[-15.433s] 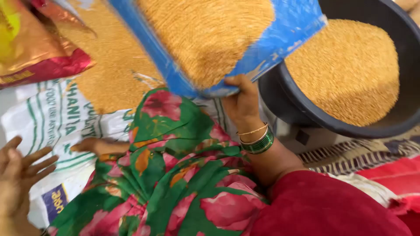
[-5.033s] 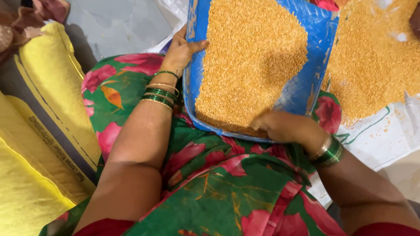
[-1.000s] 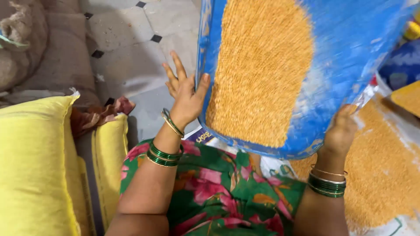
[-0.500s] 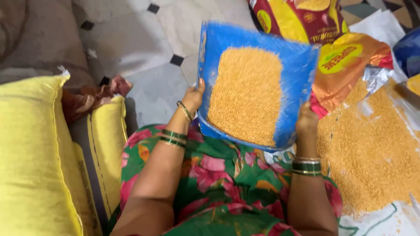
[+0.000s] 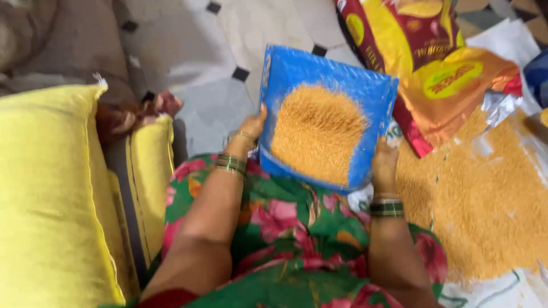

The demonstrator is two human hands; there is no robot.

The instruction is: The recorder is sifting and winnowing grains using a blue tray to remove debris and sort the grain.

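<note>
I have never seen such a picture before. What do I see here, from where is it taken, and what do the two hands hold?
The camera sits on the person's head and looks down at their lap and hands. The left hand and the right hand grip the two sides of a blue tray that carries a heap of small yellow-orange grains. To the right, more grains lie spread on a white sheet, near red and orange packets. Yellow cushions lie at the left.

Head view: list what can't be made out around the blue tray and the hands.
- Left hand fingers: behind the blue tray rim.
- Right hand fingers: under the tray's edge.
- Grain: motion blur, single kernels unreadable.
- Spilled pile: cut off by the right edge.
- Blue object: mostly out of frame.
</note>
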